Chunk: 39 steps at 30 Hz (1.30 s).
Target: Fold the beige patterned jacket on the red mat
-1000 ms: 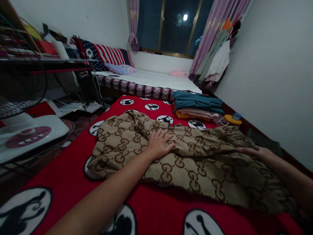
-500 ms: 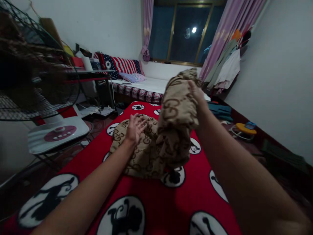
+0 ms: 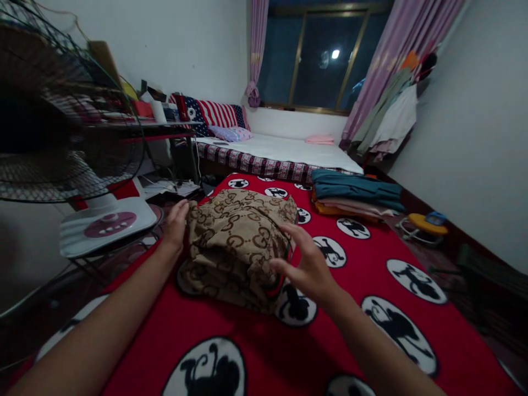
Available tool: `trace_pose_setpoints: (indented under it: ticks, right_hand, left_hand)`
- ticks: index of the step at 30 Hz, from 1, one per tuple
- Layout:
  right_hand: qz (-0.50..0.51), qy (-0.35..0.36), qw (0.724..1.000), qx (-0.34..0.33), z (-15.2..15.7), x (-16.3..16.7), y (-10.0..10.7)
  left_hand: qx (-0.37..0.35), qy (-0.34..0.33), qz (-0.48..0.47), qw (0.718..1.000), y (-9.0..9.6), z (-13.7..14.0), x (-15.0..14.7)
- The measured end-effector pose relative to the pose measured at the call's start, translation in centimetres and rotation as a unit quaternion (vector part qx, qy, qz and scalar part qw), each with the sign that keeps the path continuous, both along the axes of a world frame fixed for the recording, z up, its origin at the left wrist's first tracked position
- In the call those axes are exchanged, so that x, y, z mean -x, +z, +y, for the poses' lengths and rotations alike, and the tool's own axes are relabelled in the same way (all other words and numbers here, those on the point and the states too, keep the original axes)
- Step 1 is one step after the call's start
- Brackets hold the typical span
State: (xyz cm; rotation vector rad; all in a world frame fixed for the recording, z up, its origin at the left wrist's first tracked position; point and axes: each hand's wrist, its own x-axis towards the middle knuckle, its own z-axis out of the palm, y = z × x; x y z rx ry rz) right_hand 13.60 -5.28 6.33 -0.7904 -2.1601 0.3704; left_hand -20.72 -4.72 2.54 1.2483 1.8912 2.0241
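Note:
A tan garment (image 3: 239, 231) with a brown letter pattern lies folded into a thick bundle on the red blanket (image 3: 264, 352). Its exact kind does not show; a green and red stripe runs along its right edge. At the bundle's left side rests my left hand (image 3: 177, 223), fingers stretched out along the edge. My right hand (image 3: 307, 264) is at the right side, thumb and fingers spread apart, with the fingertips against or very near the cloth. Neither hand grips the garment.
A stack of folded clothes (image 3: 357, 192), teal on top, sits on the blanket's far right. Behind it stands a bed (image 3: 280, 148) with a pillow. At left are a fan (image 3: 61, 121) and a white seat (image 3: 107, 225). A yellow stool (image 3: 424, 223) stands at right.
My right hand has brought the lifted part of the garment down onto the rest and let go. My left hand has moved from on top of the cloth to its left side.

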Motion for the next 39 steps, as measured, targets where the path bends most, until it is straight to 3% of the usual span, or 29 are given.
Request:
trace_pose_setpoints:
  ticks: [2,4,8,10,13,16,19,21,23,25,26,28,30,32,33,36,39]
  right_hand:
    - [-0.073,0.032,0.996,-0.031,-1.9,0.7,-1.5]
    - [-0.133,0.031,0.989,-0.055,-3.1,1.8,-2.6]
    - [-0.177,-0.002,0.981,-0.078,-2.6,2.8,-2.8]
    - [-0.152,-0.006,0.984,-0.087,-1.4,2.1,-1.8]
    - [-0.028,-0.072,0.991,-0.105,0.3,-0.4,0.3]
    - [0.064,-0.152,0.981,-0.106,1.4,-4.1,0.9]
    - [-0.083,-0.157,0.983,-0.047,1.5,-7.8,-0.3]
    - [-0.237,-0.111,0.965,0.011,0.9,-9.7,-0.6]
    - [-0.310,-0.068,0.948,0.032,0.1,-10.3,0.9]
    - [-0.279,-0.059,0.958,0.001,-0.7,-9.2,4.1]
    - [-0.232,-0.071,0.970,-0.031,-1.0,-8.0,6.0]
    - [-0.129,-0.088,0.984,-0.085,-0.8,-4.9,9.2]
    - [-0.039,-0.101,0.987,-0.116,0.5,-1.9,10.1]
    - [0.002,-0.128,0.984,-0.124,2.8,0.2,7.9]
    - [-0.014,-0.145,0.983,-0.109,4.1,0.8,5.9]
    - [-0.166,-0.187,0.968,0.004,7.6,1.2,-1.3]
    - [-0.241,-0.213,0.947,0.026,9.1,0.6,-5.6]
  left_hand:
    - [-0.013,0.036,0.056,0.998,1.1,-0.5,-0.5]
    - [-0.016,0.039,0.171,0.984,2.5,-1.3,-1.4]
    - [0.081,-0.040,0.383,0.919,4.3,-2.7,-3.2]
    - [0.139,-0.055,0.426,0.892,4.6,-2.9,-3.8]
    - [0.172,-0.083,0.427,0.884,4.6,-2.9,-4.7]
    - [0.213,-0.179,0.414,0.867,4.1,-3.4,-6.2]
    - [0.299,-0.271,0.424,0.811,3.7,-4.3,-7.9]
    - [0.336,-0.284,0.438,0.784,4.0,-4.7,-8.9]
    - [0.369,-0.274,0.444,0.769,5.2,-4.5,-10.0]
    - [0.378,-0.257,0.440,0.773,7.0,-3.5,-11.3]
    - [0.357,-0.246,0.438,0.788,7.9,-2.7,-12.2]
    - [0.263,-0.217,0.430,0.836,8.9,-0.8,-13.9]
    - [0.161,-0.182,0.415,0.877,8.4,1.3,-15.4]
    - [0.140,-0.167,0.404,0.889,6.0,2.9,-16.2]
    - [0.167,-0.177,0.403,0.882,4.4,3.5,-16.3]
    - [0.276,-0.232,0.409,0.838,-0.4,4.3,-16.2]
    - [0.284,-0.247,0.407,0.832,-2.4,4.3,-15.8]
